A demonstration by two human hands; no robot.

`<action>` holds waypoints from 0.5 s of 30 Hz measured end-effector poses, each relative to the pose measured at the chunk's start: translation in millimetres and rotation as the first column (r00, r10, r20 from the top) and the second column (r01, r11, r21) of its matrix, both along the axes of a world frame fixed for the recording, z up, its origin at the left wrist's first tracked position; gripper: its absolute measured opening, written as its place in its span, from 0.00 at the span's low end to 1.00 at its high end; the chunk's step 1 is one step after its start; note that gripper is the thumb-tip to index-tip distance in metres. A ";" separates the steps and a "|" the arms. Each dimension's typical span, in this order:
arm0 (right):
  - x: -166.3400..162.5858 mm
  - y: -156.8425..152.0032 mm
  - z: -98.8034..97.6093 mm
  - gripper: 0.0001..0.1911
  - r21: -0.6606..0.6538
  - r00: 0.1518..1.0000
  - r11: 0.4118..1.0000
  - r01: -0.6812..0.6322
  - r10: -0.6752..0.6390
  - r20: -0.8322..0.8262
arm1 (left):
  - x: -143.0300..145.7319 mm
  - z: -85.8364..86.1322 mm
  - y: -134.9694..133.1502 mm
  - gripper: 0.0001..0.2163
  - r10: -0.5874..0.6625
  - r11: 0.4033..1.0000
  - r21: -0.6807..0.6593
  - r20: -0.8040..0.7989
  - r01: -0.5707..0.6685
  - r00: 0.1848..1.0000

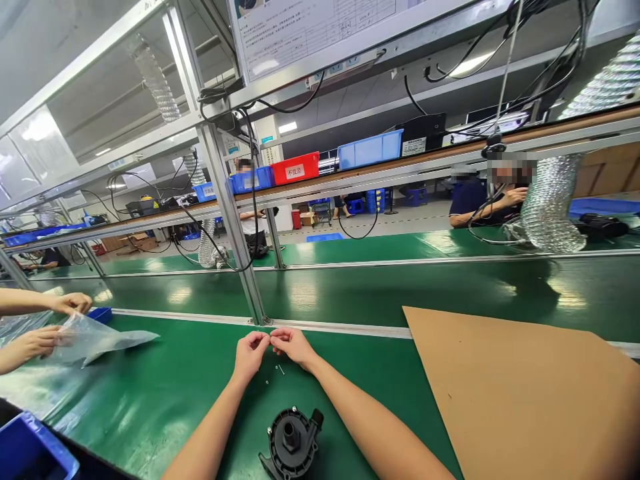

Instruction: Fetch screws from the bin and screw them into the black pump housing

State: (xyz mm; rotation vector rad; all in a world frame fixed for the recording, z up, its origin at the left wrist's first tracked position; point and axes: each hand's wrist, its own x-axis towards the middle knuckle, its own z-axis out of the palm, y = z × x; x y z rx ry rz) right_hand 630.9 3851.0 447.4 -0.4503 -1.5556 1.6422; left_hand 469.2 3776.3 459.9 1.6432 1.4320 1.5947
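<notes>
The black pump sits on the green tabletop right in front of me, and just beyond it lie a thin metal pin and two tiny bright bits. Past these, my left hand and right hand meet at the fingertips; each grip is pinched together, but whatever it may hold is too small to tell. I judge the step to be fine handling of small parts, which next calls for a light, steady pinch. To my left, a co-worker's hands hold a clear plastic bag, contents unclear, near a small blue tray. I cannot make out what the blue bin closer to me holds, nor the red box on the shelf.
</notes>
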 end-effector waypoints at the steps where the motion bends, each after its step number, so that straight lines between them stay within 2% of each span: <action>1: 1.1 -1.8 3.5 0.38 0.022 1.000 0.999 -0.027 0.027 0.014 | -0.4 0.8 -0.2 0.17 -0.002 0.999 0.043 -0.012 0.003 1.000; 4: 3.9 -5.6 15.9 0.34 0.104 0.995 0.992 -0.071 0.064 0.073 | -1.4 4.6 -1.2 0.16 -0.026 0.995 0.097 0.019 0.024 0.999; 9: 9.7 -4.5 34.6 0.30 0.152 0.990 0.987 -0.053 0.033 0.135 | -5.4 8.3 -1.1 0.20 0.004 1.000 0.017 0.184 -0.008 0.983; 15: 15.6 -4.5 44.8 0.20 0.222 0.968 0.974 -0.047 -0.011 0.250 | -8.7 7.8 1.2 0.19 -0.008 1.000 0.013 0.142 0.007 0.990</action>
